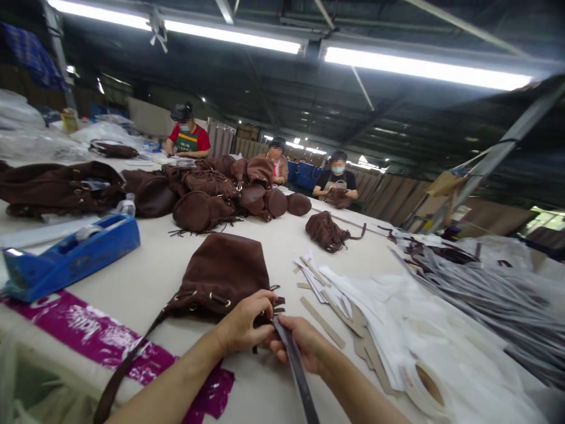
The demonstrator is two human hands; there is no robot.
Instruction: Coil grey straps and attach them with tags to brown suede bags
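Observation:
A brown drawstring bag with metal eyelets lies on the white table in front of me, its gathered top turned toward me. From its left side a brown strap trails over the near table edge. My left hand is closed at the bag's right corner, pinching small dark strips there; what exactly sits between the fingers is partly hidden. My right hand is closed on a long dark strap that runs down toward me. The two hands nearly touch at the strap's upper end.
A blue tape dispenser stands at left beside a purple printed strip. Brown bags are heaped behind; a fringed bag lies alone. At right are cardboard strips, white sheeting, a tape roll and grey straps. Several co-workers sit beyond.

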